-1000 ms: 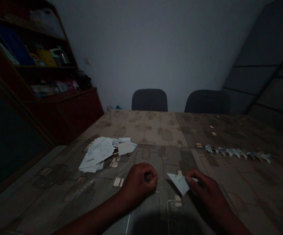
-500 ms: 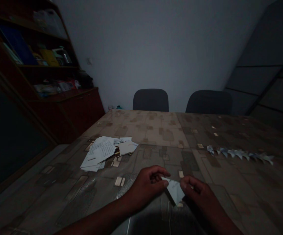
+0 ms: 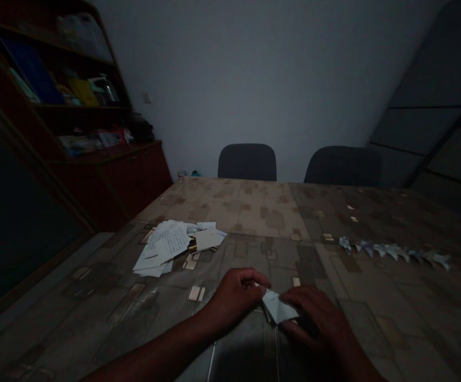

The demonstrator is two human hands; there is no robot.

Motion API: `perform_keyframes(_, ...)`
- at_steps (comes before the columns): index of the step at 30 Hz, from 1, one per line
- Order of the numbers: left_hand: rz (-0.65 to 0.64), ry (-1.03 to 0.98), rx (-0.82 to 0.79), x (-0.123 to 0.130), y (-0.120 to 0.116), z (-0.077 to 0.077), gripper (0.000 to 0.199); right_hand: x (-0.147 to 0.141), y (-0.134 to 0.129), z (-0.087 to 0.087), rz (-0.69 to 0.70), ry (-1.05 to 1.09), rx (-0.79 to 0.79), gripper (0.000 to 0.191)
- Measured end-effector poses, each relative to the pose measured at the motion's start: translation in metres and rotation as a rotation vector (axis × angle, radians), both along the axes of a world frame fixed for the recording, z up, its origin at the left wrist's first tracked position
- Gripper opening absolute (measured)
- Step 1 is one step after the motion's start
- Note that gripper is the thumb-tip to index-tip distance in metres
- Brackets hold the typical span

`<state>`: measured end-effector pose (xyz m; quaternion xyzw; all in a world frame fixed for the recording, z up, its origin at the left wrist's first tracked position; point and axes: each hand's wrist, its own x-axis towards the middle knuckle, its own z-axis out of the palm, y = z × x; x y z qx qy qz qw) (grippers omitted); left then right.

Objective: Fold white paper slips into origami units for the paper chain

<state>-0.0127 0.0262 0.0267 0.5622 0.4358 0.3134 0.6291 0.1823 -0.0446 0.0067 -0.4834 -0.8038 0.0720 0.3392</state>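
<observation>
Between my two hands is a small folded piece of white paper [image 3: 277, 309] with faint marks on it, held just above the near side of the table. My left hand [image 3: 240, 294] pinches its upper left corner between thumb and fingers. On the other side, my right hand [image 3: 314, 315] grips the paper's right part, fingers over the top and thumb beneath. Left of my hands lies a loose pile of paper sheets [image 3: 167, 246], some with writing. Off to the right stands a row of several folded paper pieces [image 3: 393, 252] with pointed tips.
A patterned cloth covers the table [image 3: 246, 207]. Behind its far edge stand two dark chairs, one in the middle [image 3: 247, 162] and one at right [image 3: 342, 164]. A wooden cabinet [image 3: 130, 175] with filled shelves is at the left. The room is dim.
The paper has turned and its shape between my hands has changed, its lower point now nearer the right. My right hand has shifted inward, its fingers now over the paper.
</observation>
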Motion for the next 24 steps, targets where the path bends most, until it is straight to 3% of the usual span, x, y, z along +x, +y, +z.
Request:
perform_keyframes(8, -0.055, 0.035, 0.004, -0.001, 0.000, -0.006, 0.016, 0.003, 0.003, 0.006, 0.027, -0.102, 0.072, 0.013)
perform_keyframes(18, -0.105, 0.014, 0.109, -0.001, -0.009, 0.007, 0.021, 0.002, -0.001, 0.000, -0.147, 0.018, 0.016, 0.014)
perform_keyframes(24, -0.089, -0.071, 0.023, 0.002, -0.012, -0.006, 0.042, -0.004, -0.004, -0.003, -0.244, 0.148, -0.042, 0.012)
